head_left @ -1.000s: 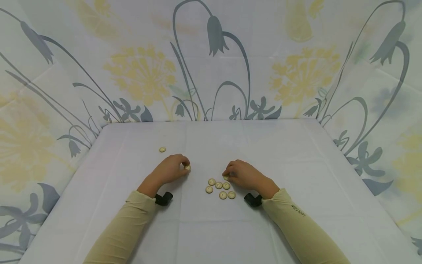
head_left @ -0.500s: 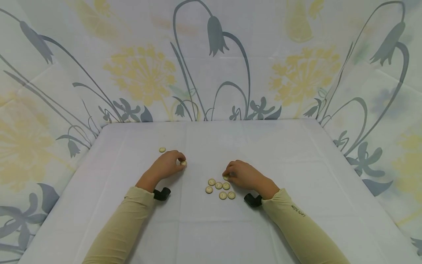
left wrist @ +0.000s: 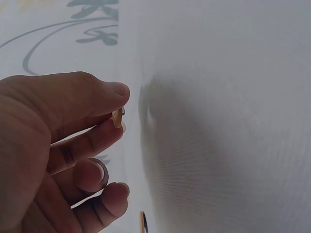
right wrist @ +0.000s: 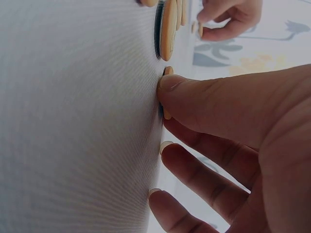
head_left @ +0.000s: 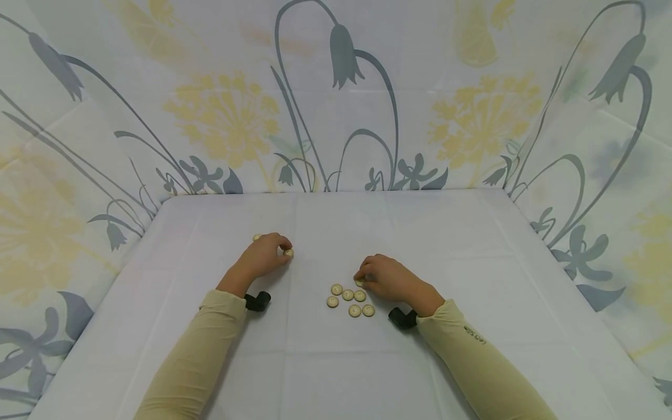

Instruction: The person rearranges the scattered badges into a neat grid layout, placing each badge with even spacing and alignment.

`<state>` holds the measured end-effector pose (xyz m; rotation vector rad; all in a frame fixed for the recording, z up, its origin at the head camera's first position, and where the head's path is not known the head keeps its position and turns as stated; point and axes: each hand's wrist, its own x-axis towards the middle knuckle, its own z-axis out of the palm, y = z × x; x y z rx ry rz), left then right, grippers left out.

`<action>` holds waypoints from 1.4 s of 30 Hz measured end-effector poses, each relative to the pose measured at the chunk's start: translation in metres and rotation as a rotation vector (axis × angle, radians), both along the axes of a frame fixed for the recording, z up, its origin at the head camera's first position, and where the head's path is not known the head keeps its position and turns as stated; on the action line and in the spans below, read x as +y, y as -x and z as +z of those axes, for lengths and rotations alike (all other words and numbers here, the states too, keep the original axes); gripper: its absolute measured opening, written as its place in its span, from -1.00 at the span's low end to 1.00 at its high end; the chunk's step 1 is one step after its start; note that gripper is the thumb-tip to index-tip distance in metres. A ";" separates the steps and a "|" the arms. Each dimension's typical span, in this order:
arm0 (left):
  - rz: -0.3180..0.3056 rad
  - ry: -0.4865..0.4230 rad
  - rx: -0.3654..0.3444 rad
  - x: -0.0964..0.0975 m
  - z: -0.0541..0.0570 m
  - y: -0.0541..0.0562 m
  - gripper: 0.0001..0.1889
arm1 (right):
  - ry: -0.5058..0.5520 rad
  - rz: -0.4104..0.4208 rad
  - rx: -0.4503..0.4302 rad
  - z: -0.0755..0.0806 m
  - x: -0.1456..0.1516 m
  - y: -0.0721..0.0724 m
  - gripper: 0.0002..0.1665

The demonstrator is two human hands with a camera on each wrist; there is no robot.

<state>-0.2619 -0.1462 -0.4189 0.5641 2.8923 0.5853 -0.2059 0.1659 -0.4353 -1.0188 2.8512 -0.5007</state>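
Note:
In the head view my left hand (head_left: 259,256) is left of the table's middle, pinching a round cream button (head_left: 289,253) between thumb and fingertips. The left wrist view shows that button (left wrist: 117,118) edge-on, held close over the cloth. My right hand (head_left: 391,278) rests on the table to the right, its thumb and fingers gripping another cream button (head_left: 359,283) at the back of a loose cluster. Its edge shows under the thumb in the right wrist view, where the button (right wrist: 168,71) sits against the cloth.
Several cream buttons (head_left: 348,295) lie flat in front of the right hand. A single button (head_left: 256,237) is partly hidden behind the left hand. White cloth (head_left: 336,373) covers the table, and a flower-printed curtain (head_left: 336,116) rises at its back and sides.
The left hand has moved back and slightly left with its button, and now partly covers the lone button behind it. The right hand and the cluster have stayed in place.

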 end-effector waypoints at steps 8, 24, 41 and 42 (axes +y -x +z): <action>0.010 0.000 0.016 -0.005 -0.002 0.008 -0.71 | 0.007 0.000 0.010 -0.001 0.000 0.000 -0.78; 0.072 -0.013 -0.014 -0.020 -0.003 0.022 -0.68 | 0.008 0.013 0.033 -0.002 0.000 0.001 -0.79; 0.110 -0.031 -0.038 -0.028 -0.005 0.032 -0.68 | 0.018 0.002 0.012 -0.003 0.001 0.002 -0.78; 0.110 -0.029 -0.035 -0.028 -0.005 0.033 -0.68 | 0.018 0.003 0.011 -0.003 0.001 0.001 -0.78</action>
